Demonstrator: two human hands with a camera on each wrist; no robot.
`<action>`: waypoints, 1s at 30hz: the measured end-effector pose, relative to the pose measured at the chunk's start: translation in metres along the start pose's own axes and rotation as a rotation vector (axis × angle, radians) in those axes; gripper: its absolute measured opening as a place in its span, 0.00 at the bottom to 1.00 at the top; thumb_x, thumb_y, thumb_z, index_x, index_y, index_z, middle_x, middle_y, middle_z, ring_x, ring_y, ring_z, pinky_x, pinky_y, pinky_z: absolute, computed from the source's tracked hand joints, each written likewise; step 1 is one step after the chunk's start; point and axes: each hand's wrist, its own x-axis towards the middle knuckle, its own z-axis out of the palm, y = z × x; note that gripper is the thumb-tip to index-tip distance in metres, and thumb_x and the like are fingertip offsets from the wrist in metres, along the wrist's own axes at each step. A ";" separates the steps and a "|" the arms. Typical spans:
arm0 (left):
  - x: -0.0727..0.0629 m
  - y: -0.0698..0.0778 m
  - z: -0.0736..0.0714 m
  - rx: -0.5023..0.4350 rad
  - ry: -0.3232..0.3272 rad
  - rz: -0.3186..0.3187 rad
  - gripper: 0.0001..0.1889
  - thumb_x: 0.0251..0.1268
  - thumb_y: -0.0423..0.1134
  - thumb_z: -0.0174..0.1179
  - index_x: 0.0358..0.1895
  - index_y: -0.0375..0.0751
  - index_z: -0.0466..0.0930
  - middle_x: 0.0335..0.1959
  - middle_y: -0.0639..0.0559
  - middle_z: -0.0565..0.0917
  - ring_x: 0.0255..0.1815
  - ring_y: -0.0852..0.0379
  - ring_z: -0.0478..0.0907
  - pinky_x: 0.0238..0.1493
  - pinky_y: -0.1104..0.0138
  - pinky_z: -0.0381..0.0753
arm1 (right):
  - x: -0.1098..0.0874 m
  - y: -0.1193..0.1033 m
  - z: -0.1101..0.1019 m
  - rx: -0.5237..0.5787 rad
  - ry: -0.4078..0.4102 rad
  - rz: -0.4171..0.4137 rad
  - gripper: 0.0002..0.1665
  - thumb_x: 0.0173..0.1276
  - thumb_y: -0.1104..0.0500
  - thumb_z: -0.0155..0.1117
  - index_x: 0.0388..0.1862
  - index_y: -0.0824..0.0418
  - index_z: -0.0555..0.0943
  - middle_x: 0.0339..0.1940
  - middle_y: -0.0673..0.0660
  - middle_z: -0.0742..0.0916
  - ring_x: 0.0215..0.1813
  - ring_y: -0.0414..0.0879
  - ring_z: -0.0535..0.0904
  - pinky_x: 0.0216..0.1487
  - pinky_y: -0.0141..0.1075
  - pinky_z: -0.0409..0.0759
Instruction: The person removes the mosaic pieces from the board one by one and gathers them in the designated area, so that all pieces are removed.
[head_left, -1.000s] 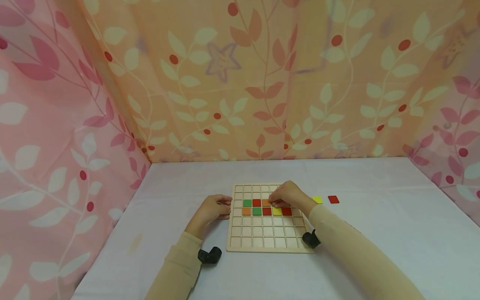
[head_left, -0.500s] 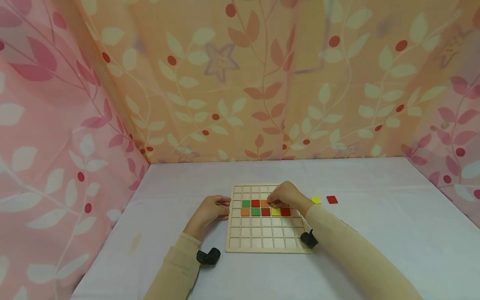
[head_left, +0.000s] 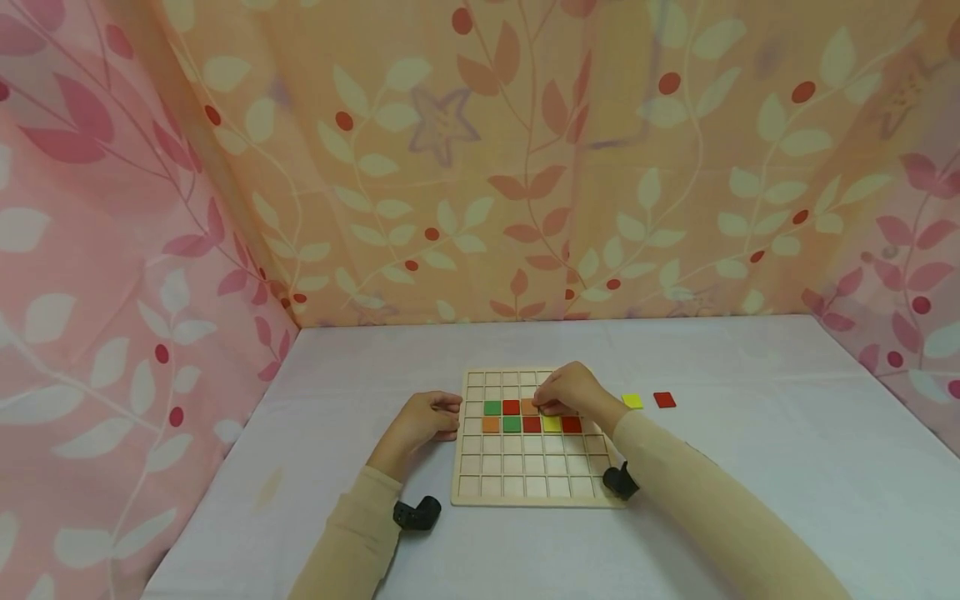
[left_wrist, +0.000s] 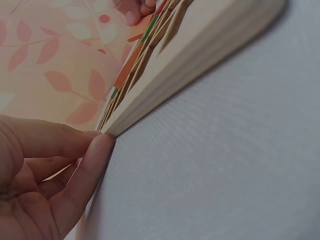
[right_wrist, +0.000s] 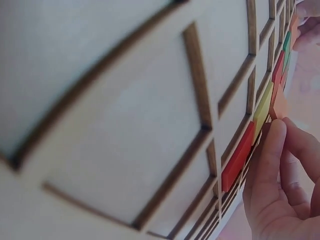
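Note:
A light wooden grid board [head_left: 536,492] lies on the white table, with two rows of square tiles in its middle cells. At its left edge, the left hand [head_left: 422,418] pinches the rim between thumb and fingertips, as the left wrist view shows. Over the upper tile row, the right hand [head_left: 576,390] pinches an orange tile [right_wrist: 281,104]. That tile is tilted in the right wrist view, beside a red tile [head_left: 511,407]. Below it sit a darker red tile [head_left: 532,424] and a yellow tile [head_left: 552,424]. The right hand hides some cells behind it.
A loose yellow tile [head_left: 633,402] and a loose red tile [head_left: 664,400] lie on the table right of the board. Both sleeves carry a black wrist camera [head_left: 417,513]. Floral cloth [head_left: 442,192] hangs at the back and both sides.
The head view has shifted very slightly. Both hands stay where they were, the right one with the orange tile at the same cell.

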 end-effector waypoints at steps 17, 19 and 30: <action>0.004 -0.003 0.002 -0.007 0.004 -0.006 0.22 0.57 0.19 0.62 0.58 0.29 0.79 0.45 0.41 0.81 0.37 0.54 0.82 0.35 0.67 0.88 | 0.004 0.001 0.003 -0.030 0.026 -0.002 0.08 0.62 0.68 0.69 0.38 0.74 0.86 0.29 0.57 0.90 0.22 0.39 0.81 0.29 0.30 0.86; 0.004 -0.002 0.002 -0.008 0.003 -0.007 0.22 0.57 0.19 0.61 0.58 0.29 0.79 0.44 0.41 0.81 0.37 0.55 0.81 0.35 0.67 0.88 | 0.003 0.000 0.001 -0.020 0.020 -0.003 0.09 0.63 0.68 0.68 0.40 0.74 0.86 0.29 0.56 0.90 0.22 0.39 0.81 0.30 0.30 0.86; 0.001 0.000 0.001 0.001 0.004 -0.003 0.22 0.58 0.19 0.61 0.58 0.27 0.77 0.45 0.39 0.81 0.37 0.55 0.82 0.35 0.66 0.88 | -0.001 0.004 -0.022 0.032 -0.031 -0.031 0.13 0.64 0.69 0.65 0.44 0.78 0.83 0.23 0.52 0.87 0.22 0.37 0.81 0.32 0.28 0.86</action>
